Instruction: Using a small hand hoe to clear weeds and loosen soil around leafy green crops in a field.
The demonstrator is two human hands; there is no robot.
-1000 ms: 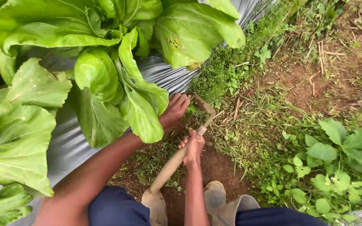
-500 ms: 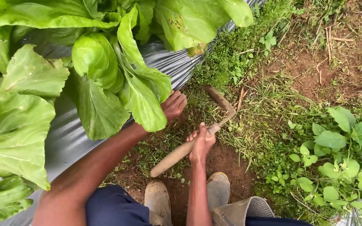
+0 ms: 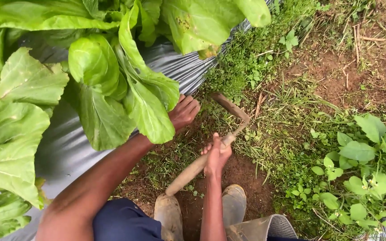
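My right hand [image 3: 217,156] grips the wooden handle of a small hand hoe [image 3: 193,169]. Its rusty curved blade [image 3: 231,107] rests on the soil among short weeds [image 3: 242,67]. My left hand [image 3: 184,111] reaches under the big leaves of a leafy green plant [image 3: 126,80], fingers curled near the ground at the edge of the silver plastic mulch [image 3: 68,147]. What the left fingers hold is hidden by the leaf.
More broad green leaves [image 3: 10,134] cover the mulch on the left. Bare brown soil [image 3: 242,174] lies before my muddy boots [image 3: 233,203]. Grass and small broadleaf weeds [image 3: 362,156] fill the right side.
The view has shifted and drawn closer. The hoe blade has moved slightly forward over the soil; my left hand stays under the leaf, and the boots show more.
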